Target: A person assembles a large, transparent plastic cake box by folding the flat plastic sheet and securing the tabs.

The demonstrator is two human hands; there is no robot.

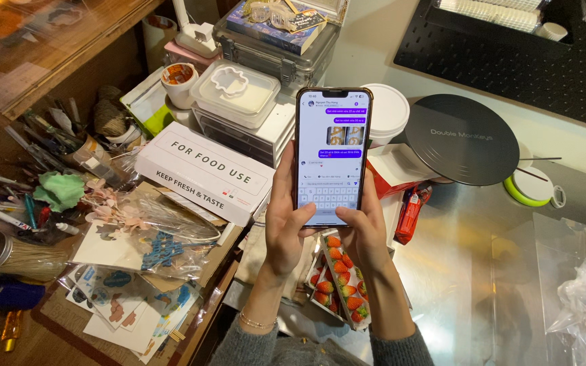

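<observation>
Fingers of two hands, left hand (285, 224) and right hand (366, 230), clasped around one smartphone (332, 156) above one strawberry tray (342, 281).

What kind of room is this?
Probably a home craft or cake-decorating workspace: a black turntable on the steel table, a jumble of pens and brushes, and a box of strawberries under the phone.

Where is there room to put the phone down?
Bare metal tabletop lies between the red packet, the black round disc and the clear plastic bags. Left of the white box, pens and papers crowd everything.
</observation>
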